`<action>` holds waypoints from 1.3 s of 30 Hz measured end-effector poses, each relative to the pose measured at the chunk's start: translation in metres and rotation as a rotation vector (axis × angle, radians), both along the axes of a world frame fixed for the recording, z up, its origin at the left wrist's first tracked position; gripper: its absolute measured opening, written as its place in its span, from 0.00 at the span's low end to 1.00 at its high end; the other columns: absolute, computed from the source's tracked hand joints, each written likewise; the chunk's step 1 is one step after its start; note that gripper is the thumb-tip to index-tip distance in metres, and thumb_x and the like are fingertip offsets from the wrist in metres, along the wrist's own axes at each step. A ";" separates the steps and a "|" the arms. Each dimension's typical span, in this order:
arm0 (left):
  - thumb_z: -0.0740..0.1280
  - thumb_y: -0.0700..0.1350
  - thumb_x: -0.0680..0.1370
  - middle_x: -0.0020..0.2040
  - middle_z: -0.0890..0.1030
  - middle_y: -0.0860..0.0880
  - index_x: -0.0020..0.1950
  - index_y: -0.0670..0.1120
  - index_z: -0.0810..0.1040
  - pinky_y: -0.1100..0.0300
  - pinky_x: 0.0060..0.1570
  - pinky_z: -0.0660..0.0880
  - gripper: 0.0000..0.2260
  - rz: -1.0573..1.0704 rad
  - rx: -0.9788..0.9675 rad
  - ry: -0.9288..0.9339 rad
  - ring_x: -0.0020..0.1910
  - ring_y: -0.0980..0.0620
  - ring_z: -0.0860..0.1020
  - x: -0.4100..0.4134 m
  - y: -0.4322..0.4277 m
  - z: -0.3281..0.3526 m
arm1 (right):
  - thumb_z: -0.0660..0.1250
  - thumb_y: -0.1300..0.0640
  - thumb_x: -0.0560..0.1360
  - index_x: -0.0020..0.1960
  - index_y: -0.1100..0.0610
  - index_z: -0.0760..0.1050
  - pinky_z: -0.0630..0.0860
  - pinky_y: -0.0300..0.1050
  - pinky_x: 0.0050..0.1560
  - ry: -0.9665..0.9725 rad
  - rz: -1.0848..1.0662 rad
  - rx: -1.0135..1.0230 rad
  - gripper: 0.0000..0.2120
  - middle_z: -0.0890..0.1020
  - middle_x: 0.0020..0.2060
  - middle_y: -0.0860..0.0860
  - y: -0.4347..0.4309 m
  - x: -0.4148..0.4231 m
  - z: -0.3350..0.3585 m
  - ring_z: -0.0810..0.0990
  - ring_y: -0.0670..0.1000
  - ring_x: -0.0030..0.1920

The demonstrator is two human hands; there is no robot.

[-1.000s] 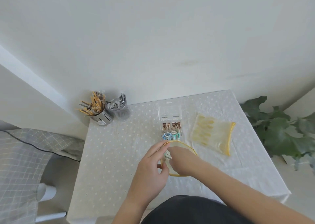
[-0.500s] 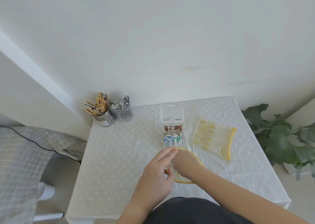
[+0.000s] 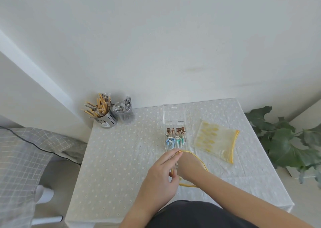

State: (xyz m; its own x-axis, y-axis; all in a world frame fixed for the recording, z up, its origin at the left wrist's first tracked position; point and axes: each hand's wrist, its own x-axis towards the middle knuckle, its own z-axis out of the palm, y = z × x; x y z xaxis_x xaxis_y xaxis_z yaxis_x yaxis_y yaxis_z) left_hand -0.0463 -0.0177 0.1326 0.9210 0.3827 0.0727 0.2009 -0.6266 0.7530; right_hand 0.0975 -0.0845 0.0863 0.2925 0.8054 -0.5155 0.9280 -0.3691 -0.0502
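Pouch (image 3: 202, 162) apparently surrounds right hand (image 3: 188, 167), pinched by left hand (image 3: 160, 177).

no readable text anywhere, white label (image 3: 104, 124) on metal holder (image 3: 109, 118) too blurred

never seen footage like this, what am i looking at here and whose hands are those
No machine here: a person wears a wide-angle camera on the head, so the picture looks down at their own two hands. The table with a white dotted cloth carries a clear plastic box of small coloured clips with its lid open, a flat clear pouch with a yellow edge, and a perforated metal cup of utensils. The left hand holds open a second yellow-rimmed clear pouch; the right hand reaches into it, fingers hidden.
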 end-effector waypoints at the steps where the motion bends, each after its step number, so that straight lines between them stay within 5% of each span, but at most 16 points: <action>1: 0.64 0.35 0.81 0.78 0.66 0.70 0.80 0.55 0.72 0.66 0.61 0.79 0.29 0.001 0.002 0.005 0.77 0.66 0.67 0.000 0.000 -0.001 | 0.54 0.64 0.84 0.66 0.62 0.74 0.69 0.45 0.64 -0.004 0.023 0.021 0.14 0.79 0.62 0.56 0.002 0.002 -0.008 0.77 0.55 0.64; 5: 0.64 0.36 0.81 0.78 0.65 0.70 0.80 0.56 0.71 0.66 0.62 0.78 0.29 0.006 0.007 0.043 0.77 0.67 0.66 0.002 0.001 -0.002 | 0.57 0.62 0.83 0.57 0.58 0.78 0.67 0.43 0.49 0.038 -0.080 0.072 0.11 0.74 0.41 0.50 0.003 0.005 -0.026 0.73 0.51 0.46; 11: 0.64 0.35 0.81 0.74 0.66 0.74 0.79 0.56 0.73 0.64 0.61 0.79 0.28 0.134 -0.041 0.092 0.75 0.69 0.67 0.003 0.007 -0.011 | 0.60 0.62 0.82 0.43 0.57 0.74 0.70 0.44 0.40 0.059 -0.160 0.066 0.09 0.72 0.34 0.50 0.007 -0.005 -0.007 0.73 0.53 0.34; 19: 0.64 0.34 0.80 0.77 0.68 0.66 0.79 0.54 0.73 0.58 0.69 0.76 0.29 0.279 -0.071 0.182 0.73 0.62 0.71 0.001 0.020 -0.021 | 0.65 0.52 0.81 0.51 0.56 0.84 0.82 0.48 0.48 0.335 -0.359 0.343 0.11 0.86 0.43 0.51 0.002 0.006 0.044 0.85 0.53 0.44; 23: 0.64 0.32 0.79 0.76 0.69 0.64 0.79 0.51 0.73 0.61 0.71 0.73 0.29 0.374 -0.072 0.218 0.70 0.64 0.72 -0.003 0.029 -0.023 | 0.75 0.58 0.76 0.45 0.55 0.85 0.82 0.38 0.43 0.656 -0.643 0.609 0.02 0.86 0.35 0.49 -0.009 0.024 0.063 0.86 0.47 0.38; 27: 0.64 0.32 0.78 0.76 0.71 0.61 0.78 0.49 0.74 0.57 0.74 0.71 0.29 0.480 -0.096 0.262 0.71 0.57 0.74 -0.009 0.040 -0.029 | 0.77 0.64 0.74 0.46 0.62 0.85 0.85 0.48 0.47 0.962 -0.899 0.857 0.02 0.88 0.38 0.57 -0.013 0.057 0.061 0.88 0.55 0.40; 34: 0.64 0.33 0.79 0.75 0.71 0.61 0.79 0.51 0.73 0.60 0.71 0.72 0.28 0.523 -0.171 0.298 0.66 0.54 0.77 -0.016 0.044 -0.031 | 0.76 0.64 0.75 0.46 0.61 0.85 0.84 0.37 0.45 0.822 -0.930 0.873 0.01 0.88 0.39 0.56 -0.002 0.105 0.024 0.88 0.54 0.42; 39: 0.63 0.33 0.79 0.74 0.70 0.64 0.78 0.52 0.74 0.59 0.71 0.73 0.28 0.519 -0.189 0.304 0.67 0.57 0.76 -0.017 0.044 -0.031 | 0.77 0.60 0.75 0.43 0.51 0.84 0.85 0.51 0.51 0.663 -0.897 0.777 0.04 0.87 0.37 0.52 0.008 0.126 -0.019 0.87 0.55 0.43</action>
